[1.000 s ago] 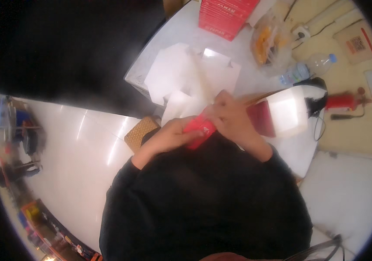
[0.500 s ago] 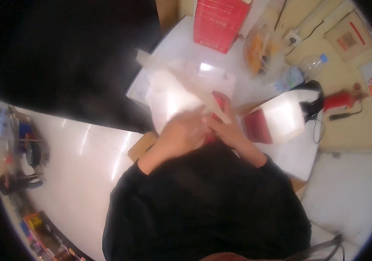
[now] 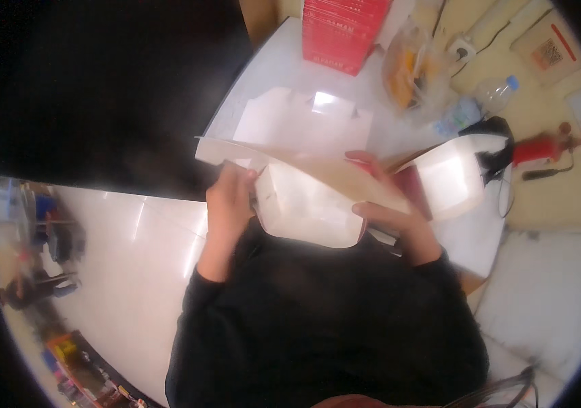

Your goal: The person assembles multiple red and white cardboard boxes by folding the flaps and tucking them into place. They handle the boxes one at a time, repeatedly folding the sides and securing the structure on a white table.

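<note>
I hold a white cardboard box (image 3: 307,204) with its flaps open, close to my chest above the white table (image 3: 270,75). My left hand (image 3: 228,200) grips the box's left side near a long raised flap. On the right side, my right hand (image 3: 389,214) clasps the box's edge, fingers curled over the flap. Something red shows just behind my right fingers; I cannot tell what it is. Both sleeves are black.
A flat unfolded white carton (image 3: 304,119) lies on the table beyond the box. A red box stack (image 3: 341,30), a clear bag with orange contents (image 3: 413,64), a plastic bottle (image 3: 481,102) and another white open box (image 3: 450,173) sit further right.
The small red object between my fingers a second ago is out of sight. My hands have spread apart and now hold an open white box lifted toward me.
</note>
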`<state>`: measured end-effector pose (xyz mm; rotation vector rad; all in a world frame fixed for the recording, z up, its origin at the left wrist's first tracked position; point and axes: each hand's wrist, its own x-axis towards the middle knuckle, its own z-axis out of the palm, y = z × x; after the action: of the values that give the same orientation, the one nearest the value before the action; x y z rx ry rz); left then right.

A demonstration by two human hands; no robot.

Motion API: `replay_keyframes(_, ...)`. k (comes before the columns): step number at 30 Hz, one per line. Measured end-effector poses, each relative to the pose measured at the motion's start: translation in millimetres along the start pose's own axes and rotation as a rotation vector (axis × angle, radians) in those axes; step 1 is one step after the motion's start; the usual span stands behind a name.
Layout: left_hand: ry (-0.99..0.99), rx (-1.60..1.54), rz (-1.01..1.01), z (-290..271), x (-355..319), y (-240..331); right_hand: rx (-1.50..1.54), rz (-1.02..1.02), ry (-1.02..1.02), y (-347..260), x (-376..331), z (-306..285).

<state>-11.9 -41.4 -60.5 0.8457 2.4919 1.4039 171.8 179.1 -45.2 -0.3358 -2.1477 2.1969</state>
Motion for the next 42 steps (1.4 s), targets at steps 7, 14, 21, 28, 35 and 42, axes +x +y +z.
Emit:
replay_keyframes(7, -0.125, 0.11, -0.19, 13, -28, -4, 0.07, 0.226, 0.031, -17, -9, 16)
replay_keyframes(14, -0.33, -0.322, -0.155, -2, -6, -24, 0.053, 0.251, 0.287, -22, 1, 16)
replay_keyframes(21, -0.423, -0.452, 0.505, 2, 3, -9, 0.631, 0.014, 0.1, -30, -1, 1)
replay_keyframes(28, -0.435, -0.592, 0.645, 23, 8, 30, 0.252, -0.613, 0.147, -16, -15, -3)
replay_keyframes(35, -0.402, -0.535, 0.721, 22, -2, 76, -0.047, -0.428, 0.457, -60, -61, 6)
replay_keyframes(42, -0.26, -0.376, 0.959, 57, -12, 138, -1.037, -0.643, 1.013, -83, -113, -25)
